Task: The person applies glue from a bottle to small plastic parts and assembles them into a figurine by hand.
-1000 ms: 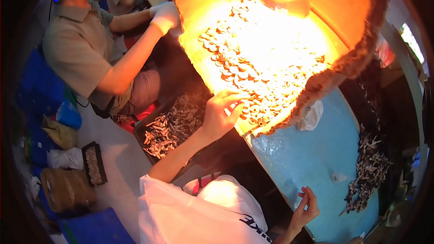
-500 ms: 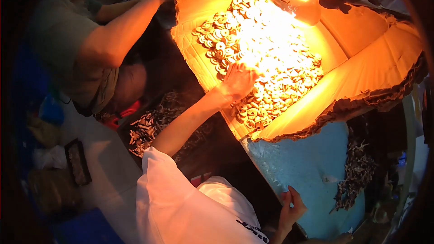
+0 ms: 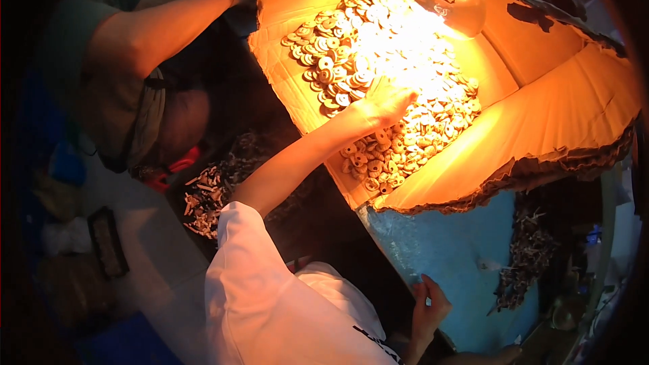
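My left hand point(image 3: 387, 107) reaches into a torn, open cardboard box point(image 3: 541, 125) and rests on a heap of small round pieces with centre holes point(image 3: 426, 132), like washers. Strong glare washes out its fingers, so what they grip, if anything, cannot be made out. My right hand point(image 3: 431, 303) is at the lower right, over the edge of a light-blue surface point(image 3: 446, 236). Its fingers are curled with the thumb close to them; a tiny pale glint shows there, too small to name.
A glowing bulb point(image 3: 463, 13) hangs over the heap. Thin, dark, tangled pieces point(image 3: 524, 260) lie on the blue surface's right side. More small elongated pieces point(image 3: 206, 203) lie in a dark tray below my left forearm. A co-worker's arm point(image 3: 162, 30) extends at the upper left.
My left hand has shifted to the right across the heap. My right hand has moved slightly left, its fingers still curled. The co-worker's arm has moved a little upward and left.
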`<action>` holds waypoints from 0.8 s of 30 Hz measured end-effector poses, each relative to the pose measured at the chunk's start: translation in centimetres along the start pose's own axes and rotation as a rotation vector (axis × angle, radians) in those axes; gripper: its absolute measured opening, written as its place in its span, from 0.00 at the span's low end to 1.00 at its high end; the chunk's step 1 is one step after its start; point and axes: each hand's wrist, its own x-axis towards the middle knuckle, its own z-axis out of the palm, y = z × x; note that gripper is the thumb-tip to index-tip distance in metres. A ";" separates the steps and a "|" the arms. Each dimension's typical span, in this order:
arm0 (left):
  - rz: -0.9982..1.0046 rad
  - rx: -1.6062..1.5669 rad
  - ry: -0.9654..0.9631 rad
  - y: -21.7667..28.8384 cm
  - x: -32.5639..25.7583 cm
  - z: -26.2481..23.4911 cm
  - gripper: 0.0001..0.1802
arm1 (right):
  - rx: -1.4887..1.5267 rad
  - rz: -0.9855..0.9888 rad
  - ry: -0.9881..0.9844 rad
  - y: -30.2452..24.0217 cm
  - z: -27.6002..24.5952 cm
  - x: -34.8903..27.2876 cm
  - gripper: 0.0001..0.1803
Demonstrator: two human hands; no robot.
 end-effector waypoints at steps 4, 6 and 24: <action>-0.155 0.183 -0.347 0.9 1.6 0.2 0.13 | -0.008 0.030 -0.010 -0.2 0.1 0.1 0.09; -0.121 0.149 -0.272 0.4 1.7 1.0 0.14 | 0.017 0.051 -0.007 -0.5 0.1 0.1 0.08; 0.391 -0.064 0.153 1.4 -1.5 -1.5 0.13 | -0.005 -0.028 0.016 -0.2 -0.1 -0.1 0.08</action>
